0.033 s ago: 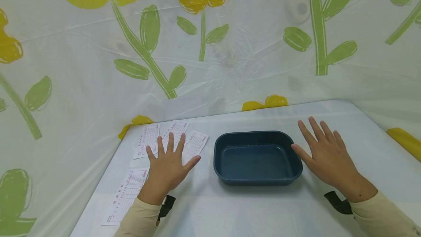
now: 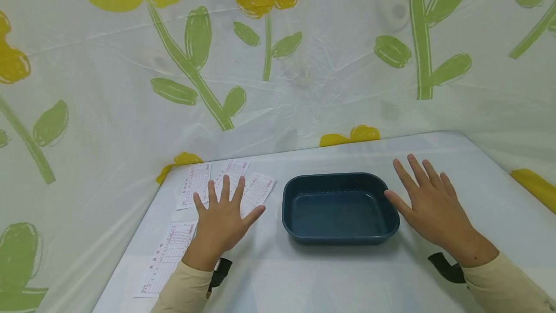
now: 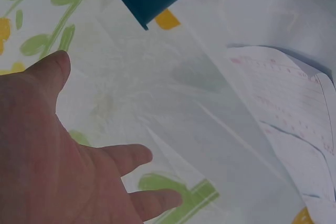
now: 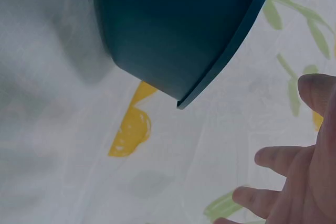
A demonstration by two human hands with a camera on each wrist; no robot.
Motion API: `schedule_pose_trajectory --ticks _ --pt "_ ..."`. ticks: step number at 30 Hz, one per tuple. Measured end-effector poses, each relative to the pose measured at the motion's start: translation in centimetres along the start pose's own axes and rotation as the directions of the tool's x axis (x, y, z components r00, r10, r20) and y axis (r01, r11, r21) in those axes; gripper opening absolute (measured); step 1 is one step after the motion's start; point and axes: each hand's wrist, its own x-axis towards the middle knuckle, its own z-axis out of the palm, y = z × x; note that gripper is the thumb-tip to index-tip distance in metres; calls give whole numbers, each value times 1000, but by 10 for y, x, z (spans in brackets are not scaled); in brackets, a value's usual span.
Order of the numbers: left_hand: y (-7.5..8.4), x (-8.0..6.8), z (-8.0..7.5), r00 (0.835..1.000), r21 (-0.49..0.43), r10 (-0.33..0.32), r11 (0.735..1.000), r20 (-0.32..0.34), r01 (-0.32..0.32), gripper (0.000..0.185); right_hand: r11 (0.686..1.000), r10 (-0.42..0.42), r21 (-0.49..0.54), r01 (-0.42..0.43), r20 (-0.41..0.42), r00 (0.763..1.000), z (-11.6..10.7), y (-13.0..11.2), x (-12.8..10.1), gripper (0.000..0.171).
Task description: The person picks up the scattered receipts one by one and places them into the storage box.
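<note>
Nothing has moved since the earlier frame. Left hand (image 2: 220, 221) lies flat, fingers spread, on the printed slips (image 2: 243, 188) on the worktop (image 2: 330, 274). Right hand (image 2: 430, 204) lies flat and spread, its thumb at the blue tray (image 2: 339, 235), holding nothing. Advised: pinch one slip by its free edge.

A tray (image 2: 340, 235) sits near the middle of the table (image 2: 304, 279). To its left, toward the table's far left corner, three paper slips (image 2: 226, 182) lie fanned side by side, and a fourth slip (image 2: 162, 260) lies along the left edge, nearer the front. The left hand (image 2: 221, 223) lies flat between tray and slips, its fingers over the fanned slips. The right hand (image 2: 432, 206) lies flat just right of the tray, thumb beside its rim. A curtain (image 2: 278, 62) hangs behind the table's far edge.
</note>
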Motion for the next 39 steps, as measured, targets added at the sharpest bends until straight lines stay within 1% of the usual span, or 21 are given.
schedule_pose_trajectory --ticks 5,7,9,11,13,16,18,20,22,24,27,29,33,36,38,39 --pt "-1 0 -1 1000 -3 -7 1000 7 7 91 1000 -2 0 2 13 1000 1 -2 1 80" --pt "-2 0 -1 1000 0 -5 1000 3 5 91 1000 -1 -3 1 18 1000 1 -3 1 80" --pt "-2 0 0 1000 11 7 1000 -15 -7 89 1000 1 -5 -1 29 1000 1 -4 2 79" --pt "-2 1 1 998 19 28 999 -52 -27 84 1000 -6 -8 6 43 999 1 -5 3 78" --pt "-2 3 3 992 26 54 998 -111 -51 76 1000 -17 14 16 69 997 0 -6 4 76" --pt "-1 11 5 973 -12 79 996 -218 -83 59 995 -33 100 25 86 996 -1 -5 4 69" --pt "-2 18 7 962 -69 66 994 -266 -87 49 985 -25 170 11 83 996 -2 -4 3 66" --pt "-6 26 9 962 -146 26 987 -273 -68 43 974 -7 227 -11 81 997 -1 -2 4 64" --pt "-13 34 14 970 -225 -35 974 -242 -21 41 964 14 263 -40 99 995 2 0 6 65" --pt "-22 40 19 977 -289 -100 956 -187 42 42 953 27 296 -68 141 990 5 3 9 68" --pt "-35 46 26 981 -346 -170 929 -94 128 45 933 6 352 -81 209 978 10 7 11 73" --pt "-42 48 31 981 -354 -188 921 -40 162 48 915 -26 397 -72 236 971 13 10 12 76" --pt "-52 52 38 981 -338 -187 921 58 195 51 882 -74 467 -62 268 961 19 16 12 79" --pt "-57 54 44 972 -313 -191 923 136 225 51 870 -87 488 -74 299 950 22 18 12 83" --pt "-58 55 47 965 -289 -196 927 173 241 51 863 -102 499 -73 314 944 24 19 12 85" --pt "-59 56 48 963 -272 -198 931 181 243 51 858 -112 509 -71 319 941 25 19 12 85"
